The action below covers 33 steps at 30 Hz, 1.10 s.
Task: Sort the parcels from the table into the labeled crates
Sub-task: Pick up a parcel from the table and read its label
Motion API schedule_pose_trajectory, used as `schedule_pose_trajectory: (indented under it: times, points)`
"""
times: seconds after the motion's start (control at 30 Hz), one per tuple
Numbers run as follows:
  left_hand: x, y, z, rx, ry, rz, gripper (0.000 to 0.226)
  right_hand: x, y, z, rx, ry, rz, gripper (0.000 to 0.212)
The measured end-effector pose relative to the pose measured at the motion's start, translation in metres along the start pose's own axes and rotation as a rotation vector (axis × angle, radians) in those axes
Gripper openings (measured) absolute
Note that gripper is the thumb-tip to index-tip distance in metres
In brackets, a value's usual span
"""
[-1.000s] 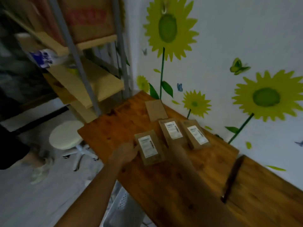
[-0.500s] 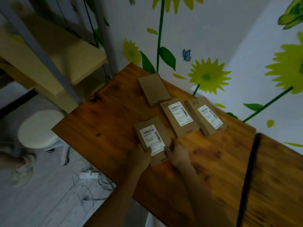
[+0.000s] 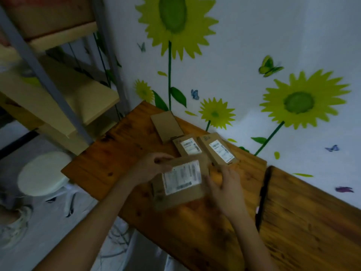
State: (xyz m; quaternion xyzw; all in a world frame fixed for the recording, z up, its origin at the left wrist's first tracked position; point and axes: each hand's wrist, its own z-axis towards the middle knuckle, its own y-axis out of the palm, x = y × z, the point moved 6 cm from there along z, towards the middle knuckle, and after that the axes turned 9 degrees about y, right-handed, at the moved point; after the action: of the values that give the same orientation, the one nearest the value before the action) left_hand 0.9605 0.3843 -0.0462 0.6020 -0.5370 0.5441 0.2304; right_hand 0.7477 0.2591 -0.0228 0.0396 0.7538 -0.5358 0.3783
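A brown cardboard parcel [image 3: 180,184] with a white label is lifted off the wooden table [image 3: 109,159], label facing me. My left hand [image 3: 150,167] grips its upper left edge. My right hand [image 3: 224,186] holds its right edge, fingers curled on it. Behind it, three more parcels lie on the table near the wall: a plain one face down [image 3: 167,126], a labelled one [image 3: 188,146] partly hidden by the held parcel, and another labelled one [image 3: 218,150]. No crate is clearly in view.
A metal rack with wooden shelves [image 3: 64,98] stands left of the table. A white round stool [image 3: 44,173] is on the floor below it, with cables nearby. A dark gap [image 3: 263,194] divides two tabletops. The sunflower wall is right behind the parcels.
Both hands closed on the nearest parcel and raised it off the table toward me, turning it. The camera view has shifted closer.
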Motion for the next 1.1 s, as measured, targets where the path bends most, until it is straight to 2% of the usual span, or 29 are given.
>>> schedule_pose_trajectory:
  times: [0.07, 0.1, 0.13, 0.2, 0.23, 0.3, 0.37, 0.43, 0.47, 0.5, 0.57, 0.63, 0.8, 1.1]
  points:
    - [0.059, 0.009, -0.01, -0.184, 0.06, 0.221, 0.028, -0.015, -0.032, -0.007, -0.026, -0.138, -0.124, 0.063]
    - [0.089, 0.016, -0.014, -0.264, 0.091, 0.314, 0.025, -0.022, -0.043, -0.01, -0.101, -0.174, -0.151, 0.069]
    - [0.114, 0.024, -0.019, -0.334, 0.111, 0.396, 0.024, -0.025, -0.049, -0.012, -0.208, -0.181, -0.143, 0.066]
    - [0.16, 0.052, -0.04, -0.431, 0.158, 0.509, 0.03, -0.018, -0.062, -0.032, -0.442, -0.121, -0.056, 0.042]
    - [0.179, 0.062, -0.047, -0.435, 0.192, 0.55, 0.034, -0.015, -0.068, -0.04, -0.502, -0.094, 0.027, 0.031]
    - [0.204, 0.078, -0.06, -0.313, 0.296, 0.597, 0.046, 0.0, -0.085, -0.063, -0.484, -0.041, 0.217, 0.022]
    - [0.21, 0.075, -0.072, -0.023, 0.382, 0.627, 0.064, 0.013, -0.1, -0.085, -0.386, 0.023, 0.455, 0.025]
    - [0.2, 0.075, -0.1, 0.326, 0.362, 0.485, 0.059, 0.028, -0.113, -0.109, -0.275, 0.083, 0.661, 0.036]
    - [0.195, 0.083, -0.116, 0.437, 0.346, 0.346, 0.045, 0.036, -0.12, -0.119, -0.226, 0.107, 0.736, 0.04]
    - [0.19, 0.095, -0.128, 0.466, 0.331, 0.169, 0.027, 0.042, -0.126, -0.126, -0.188, 0.114, 0.797, 0.041]
    - [0.186, 0.127, -0.144, 0.402, 0.313, -0.144, 0.004, 0.049, -0.136, -0.14, -0.146, 0.104, 0.873, 0.041]
    - [0.189, 0.151, -0.157, 0.384, 0.363, -0.272, 0.007, 0.055, -0.143, -0.157, -0.136, 0.094, 0.904, 0.041]
    - [0.212, 0.172, -0.184, 0.386, 0.492, -0.358, 0.012, 0.062, -0.164, -0.191, -0.113, 0.089, 1.004, 0.044]
    - [0.221, 0.194, -0.212, 0.382, 0.517, -0.447, 0.019, 0.068, -0.185, -0.221, -0.067, 0.018, 0.999, 0.041]
